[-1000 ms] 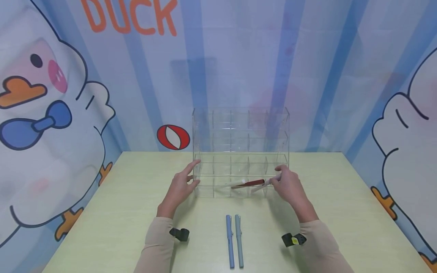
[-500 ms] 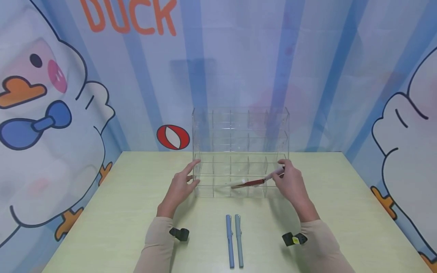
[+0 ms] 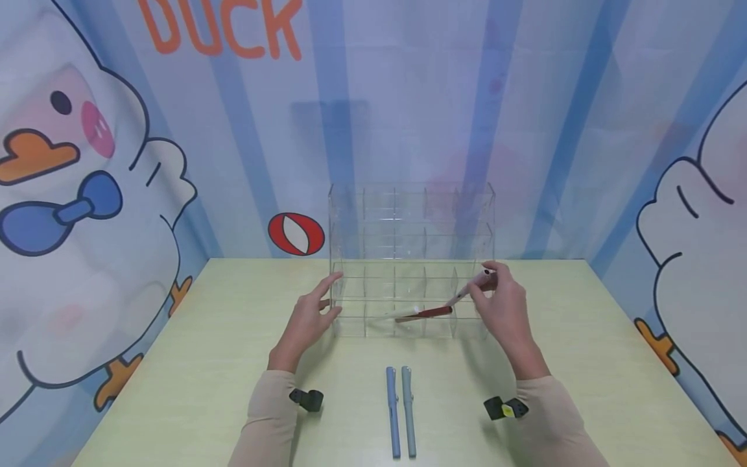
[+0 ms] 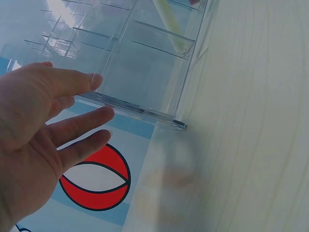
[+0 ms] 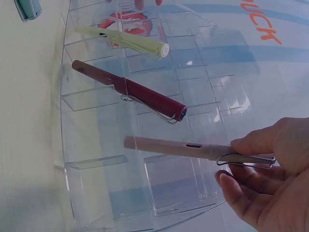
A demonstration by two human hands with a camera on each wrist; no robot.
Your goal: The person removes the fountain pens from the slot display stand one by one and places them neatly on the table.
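A clear acrylic organizer [image 3: 411, 214] with several compartments stands on the pale green table [image 3: 204, 363]. My left hand [image 3: 309, 318] lies open against its left wall, fingers straight [image 4: 72, 130] beside the organizer's edge [image 4: 140, 113]. My right hand [image 3: 502, 305] pinches a pale pink pen [image 3: 471, 287] by its clip end [image 5: 244, 157], its tip slanting down over the organizer's right front compartments. A dark red pen [image 3: 430, 313] and a pale green pen [image 5: 125, 41] lie inside the lower compartments. The pink pen [image 5: 178, 147] hovers beside the red pen [image 5: 130, 92].
Two pens, one blue [image 3: 393, 412] and one grey-teal [image 3: 408, 412], lie side by side on the table in front of me. A cartoon duck backdrop [image 3: 87, 162] closes in the table at the back and both sides.
My right hand has risen and moved slightly back, lifting the pink pen's clip end so the pen slants more steeply. The left hand and the pens on the table have not moved.
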